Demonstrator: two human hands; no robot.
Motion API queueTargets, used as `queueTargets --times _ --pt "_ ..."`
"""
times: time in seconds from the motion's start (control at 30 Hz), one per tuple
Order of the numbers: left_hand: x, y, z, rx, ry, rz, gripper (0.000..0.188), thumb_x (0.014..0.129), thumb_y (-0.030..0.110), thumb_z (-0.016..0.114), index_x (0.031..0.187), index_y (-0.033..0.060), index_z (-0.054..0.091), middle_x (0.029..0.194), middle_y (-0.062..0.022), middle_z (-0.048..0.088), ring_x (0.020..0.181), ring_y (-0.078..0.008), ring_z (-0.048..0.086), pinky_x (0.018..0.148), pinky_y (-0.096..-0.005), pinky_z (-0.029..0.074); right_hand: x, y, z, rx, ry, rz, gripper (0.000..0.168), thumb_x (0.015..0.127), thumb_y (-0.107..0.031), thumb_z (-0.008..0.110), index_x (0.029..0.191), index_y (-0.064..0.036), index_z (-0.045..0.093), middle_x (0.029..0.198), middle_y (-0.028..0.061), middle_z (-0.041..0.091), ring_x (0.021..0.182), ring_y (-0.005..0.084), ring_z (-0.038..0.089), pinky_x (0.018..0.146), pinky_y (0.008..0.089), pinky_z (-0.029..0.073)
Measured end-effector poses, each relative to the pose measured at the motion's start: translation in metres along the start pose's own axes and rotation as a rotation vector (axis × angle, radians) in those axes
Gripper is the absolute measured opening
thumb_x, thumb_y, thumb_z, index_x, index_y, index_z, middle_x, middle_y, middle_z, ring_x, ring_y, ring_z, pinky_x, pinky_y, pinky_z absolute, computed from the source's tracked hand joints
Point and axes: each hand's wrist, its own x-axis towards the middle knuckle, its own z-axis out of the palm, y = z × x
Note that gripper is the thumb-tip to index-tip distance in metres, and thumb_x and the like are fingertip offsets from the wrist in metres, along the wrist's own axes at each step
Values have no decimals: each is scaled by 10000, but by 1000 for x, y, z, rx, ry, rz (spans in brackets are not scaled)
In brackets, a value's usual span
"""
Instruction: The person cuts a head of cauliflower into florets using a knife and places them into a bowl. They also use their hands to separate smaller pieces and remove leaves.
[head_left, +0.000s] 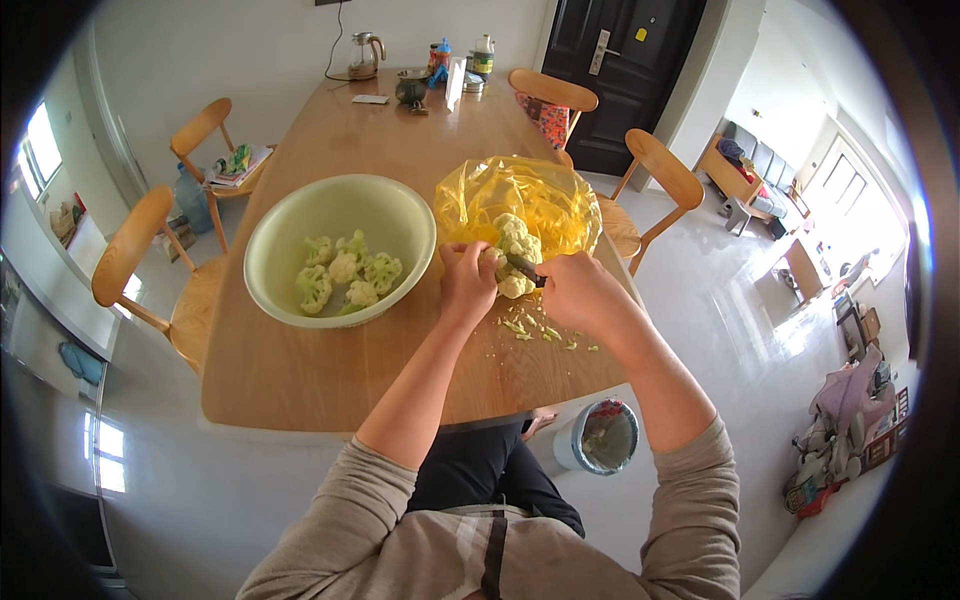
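Observation:
My left hand (469, 281) grips the left side of a cauliflower head (517, 236) over the wooden table. In my right hand (581, 289) is a dark knife (527, 271), its blade against the cauliflower; the fist hides most of the handle. A yellow plastic bag (555, 195) lies crumpled and open behind both hands. To the left stands a pale green basin (262, 255) with several cut cauliflower florets (345, 266) at its bottom. Small cauliflower scraps (525, 330) are scattered on the table below the knife.
Wooden chairs (660, 172) flank the table (322, 382). At its far end are a glass kettle (365, 56), a dark pot (410, 88), bottles (482, 56) and a white phone-like object (370, 99). A lined waste bin (600, 439) stands on the floor by the near right edge.

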Motion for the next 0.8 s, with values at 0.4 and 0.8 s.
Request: queueTargets --times 0.4,0.8 --pt "2 -9 6 -25 -10 11 269 929 284 554 1130 114 608 1214 -153 421 957 -372 603 842 -459 507 26 0 -8 -74 -202 -5 365 777 -34 456 1060 13 682 914 251 679 785 338 682 721 382 536" --pt "28 -74 34 -220 -40 -41 302 934 304 541 1091 52 595 1221 -157 421 1014 -340 580 867 -435 480 27 -17 -25 73 -371 66 220 725 -41 515 833 95 650 795 272 662 711 356 683 631 416 541"
